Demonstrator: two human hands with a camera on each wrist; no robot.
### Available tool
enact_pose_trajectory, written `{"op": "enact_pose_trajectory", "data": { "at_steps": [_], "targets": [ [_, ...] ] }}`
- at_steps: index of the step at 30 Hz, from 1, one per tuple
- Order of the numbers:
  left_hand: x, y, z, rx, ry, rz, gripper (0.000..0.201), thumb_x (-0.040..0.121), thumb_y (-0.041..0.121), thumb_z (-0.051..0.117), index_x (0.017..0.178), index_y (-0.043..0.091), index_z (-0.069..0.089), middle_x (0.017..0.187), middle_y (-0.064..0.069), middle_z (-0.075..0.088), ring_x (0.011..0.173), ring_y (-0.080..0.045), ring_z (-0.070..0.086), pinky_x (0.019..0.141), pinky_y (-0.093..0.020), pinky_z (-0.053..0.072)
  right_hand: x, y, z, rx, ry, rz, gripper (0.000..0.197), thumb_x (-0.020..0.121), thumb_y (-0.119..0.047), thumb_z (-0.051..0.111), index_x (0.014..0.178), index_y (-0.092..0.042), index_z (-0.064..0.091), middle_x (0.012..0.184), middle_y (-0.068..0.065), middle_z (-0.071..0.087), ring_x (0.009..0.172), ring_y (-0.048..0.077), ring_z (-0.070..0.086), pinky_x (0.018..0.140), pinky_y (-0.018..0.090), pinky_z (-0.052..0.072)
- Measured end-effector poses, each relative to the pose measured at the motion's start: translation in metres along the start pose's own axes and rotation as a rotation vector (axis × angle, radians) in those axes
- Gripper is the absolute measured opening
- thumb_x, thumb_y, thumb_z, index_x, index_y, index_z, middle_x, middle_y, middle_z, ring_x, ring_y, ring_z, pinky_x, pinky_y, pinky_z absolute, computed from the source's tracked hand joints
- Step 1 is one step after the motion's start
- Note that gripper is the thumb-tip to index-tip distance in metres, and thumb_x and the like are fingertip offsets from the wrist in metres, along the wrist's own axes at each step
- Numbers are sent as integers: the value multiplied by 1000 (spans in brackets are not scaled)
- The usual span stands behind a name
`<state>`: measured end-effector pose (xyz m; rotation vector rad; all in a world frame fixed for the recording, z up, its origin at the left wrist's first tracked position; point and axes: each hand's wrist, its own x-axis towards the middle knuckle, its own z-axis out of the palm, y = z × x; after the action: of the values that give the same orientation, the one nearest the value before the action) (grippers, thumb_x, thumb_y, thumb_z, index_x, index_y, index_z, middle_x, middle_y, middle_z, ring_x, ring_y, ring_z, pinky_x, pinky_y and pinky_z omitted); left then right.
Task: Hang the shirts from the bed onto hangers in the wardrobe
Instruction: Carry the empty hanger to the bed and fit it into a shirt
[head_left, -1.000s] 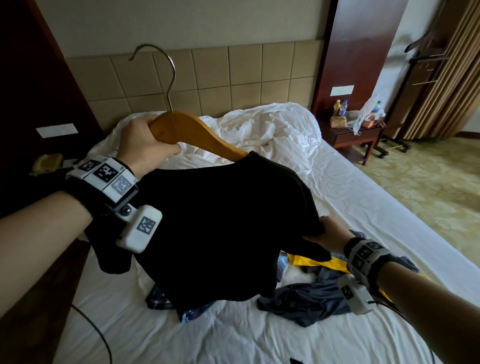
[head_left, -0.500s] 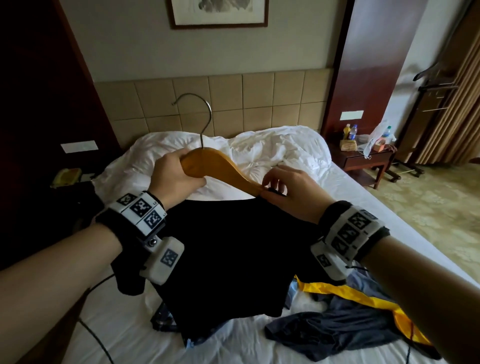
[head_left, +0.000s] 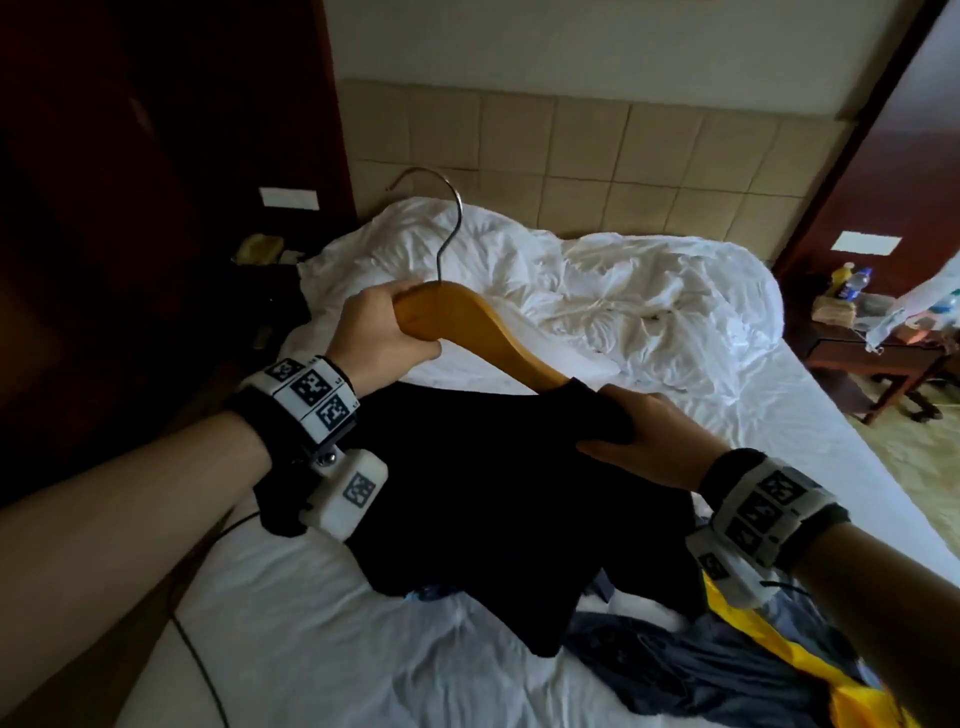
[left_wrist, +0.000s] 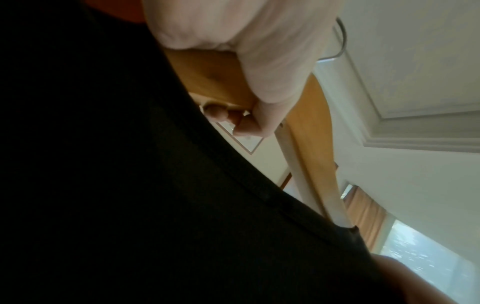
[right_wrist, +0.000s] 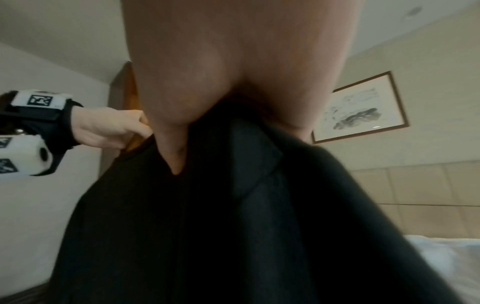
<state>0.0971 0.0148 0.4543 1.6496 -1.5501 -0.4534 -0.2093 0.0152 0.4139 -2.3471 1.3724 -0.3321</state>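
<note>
Gripping wooden hanger (head_left: 483, 332) left hand (head_left: 382, 340), black shirt (head_left: 493, 493) right hand (head_left: 649, 441).

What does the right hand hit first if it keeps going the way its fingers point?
Probably the left hand. The right hand, gripping the black shirt, points up along the wooden hanger toward it; depth is unclear.

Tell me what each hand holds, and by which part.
The left hand grips the wooden hanger at its middle, below the hook. The right hand pinches the black shirt at its shoulder, over the hanger's end.
</note>
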Motion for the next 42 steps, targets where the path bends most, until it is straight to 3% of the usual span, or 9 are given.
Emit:
{"op": "enact_pose_trajectory", "data": {
  "at_steps": [7,10,12,16,19,24,29,38,42],
  "targets": [
    [-47,-30,-56,54,111,-166,28,69,3,80,81,23,64,72,2,65,69,-13,62,64,-21,45,16,-60,33,96,-118,-192,22,84,-25,71,80,-22,50,69,-5,54,62,10,51,53,21,34],
    [-81,-50,-91,120,204,-262,37,71,12,84,102,15,64,92,-1,69,89,-18,65,81,-28,50,20,-100,50,140,-165,-298,26,84,-23,71,77,-31,47,68,-9,54,60,6,51,51,18,35],
    [-107,-64,-122,199,232,-343,52,73,19,85,119,18,58,104,3,65,98,-15,61,89,-30,47,23,-127,62,164,-217,-341,16,83,-24,70,84,-21,55,73,-5,58,64,13,56,53,22,37],
    [-167,-84,-196,399,144,-473,96,72,34,86,151,19,32,140,-4,50,130,-21,47,110,-38,38,28,-193,88,191,-287,-445,20,81,-25,72,85,-12,57,76,3,61,67,19,57,58,34,43],
    [-225,-91,-249,530,184,-603,112,73,41,84,157,15,14,155,-11,34,143,-28,32,118,-45,28,24,-254,110,237,-348,-525,18,81,-22,72,83,-16,55,74,0,60,67,15,56,56,27,39],
    [-333,-97,-316,588,379,-737,96,86,39,73,156,12,15,159,-12,27,145,-28,27,119,-42,25,-1,-359,146,330,-457,-625,14,82,-21,71,82,-19,57,74,-4,63,65,9,60,51,15,37],
    [-458,-114,-393,636,491,-901,91,93,45,62,157,12,8,162,-13,17,149,-28,15,120,-39,20,-46,-478,181,320,-561,-713,13,81,-22,70,92,-16,65,87,1,71,78,15,68,70,34,55],
    [-674,-147,-507,636,687,-1149,92,94,49,59,158,14,4,165,-6,9,151,-26,8,121,-44,19,-151,-705,279,298,-632,-909,20,77,-24,71,94,-15,70,88,1,71,78,13,67,63,25,51],
    [-758,-151,-532,620,693,-1263,92,95,50,57,159,17,1,165,-5,6,151,-26,7,121,-46,18,-202,-787,327,294,-729,-924,22,80,-24,71,95,-9,67,88,6,70,82,20,67,72,29,54]
  ]
}}
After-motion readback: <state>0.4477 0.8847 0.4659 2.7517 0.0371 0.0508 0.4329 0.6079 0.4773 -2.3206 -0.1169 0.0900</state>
